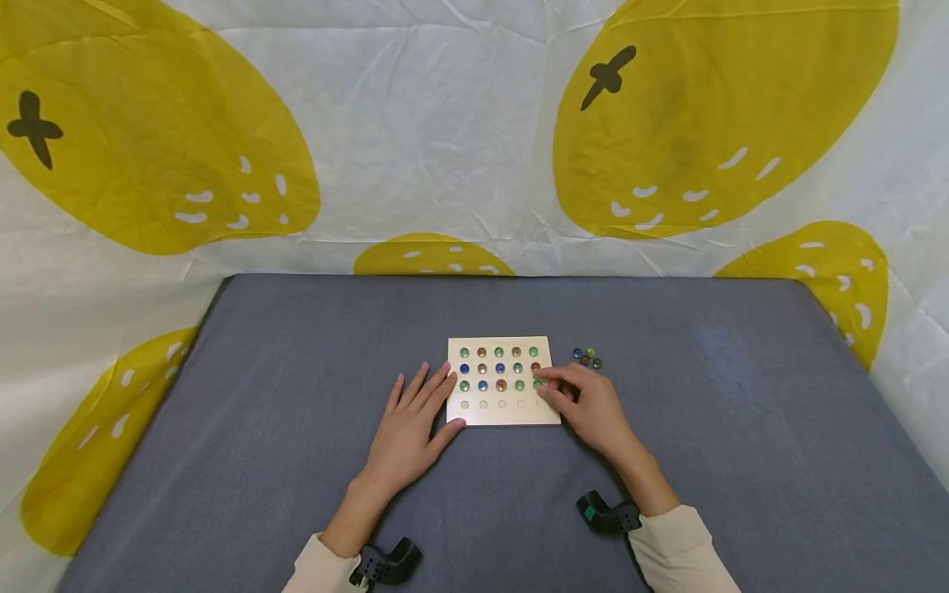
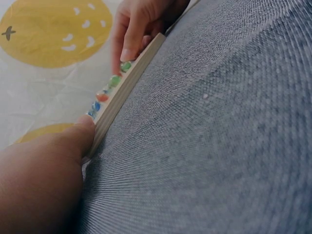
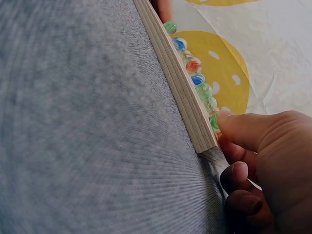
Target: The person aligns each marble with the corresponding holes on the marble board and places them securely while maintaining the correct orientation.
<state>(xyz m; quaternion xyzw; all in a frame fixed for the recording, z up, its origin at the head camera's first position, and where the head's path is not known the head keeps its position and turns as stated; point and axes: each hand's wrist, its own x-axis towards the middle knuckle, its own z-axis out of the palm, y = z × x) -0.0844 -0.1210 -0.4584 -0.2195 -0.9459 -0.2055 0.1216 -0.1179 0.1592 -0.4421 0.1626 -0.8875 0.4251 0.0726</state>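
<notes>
Fourteen glass marbles (image 1: 499, 368) sit in 3 rows on 1 pale wooden board (image 1: 511, 418), plus a 15th, a green marble (image 1: 537, 384), at the 3 o'clock end of row 3. Top row = 3 green & 2 amber. Along the board's 6 o'clock edge: 1 row of 5 shallow hollows (image 1: 502, 404).

Person's L hand (image 1: 408, 436) is spread wide, fingers straight, tips touching the board's edge at 9 o'clock, thumb at its 7 o'clock corner. R hand (image 1: 589, 403), at 3 o'clock, pinches the green marble btwn thumb & index finger.

Just off the board at 2 o'clock: approx. 5 loose marbles (image 1: 596, 363), small & bunched, so count unsure. Board lies flat on 1 grey cloth-covered table (image 1: 296, 412); at 12 o'clock beyond it, 1 white backdrop (image 1: 445, 123) w/ yellow fruit shapes.
</notes>
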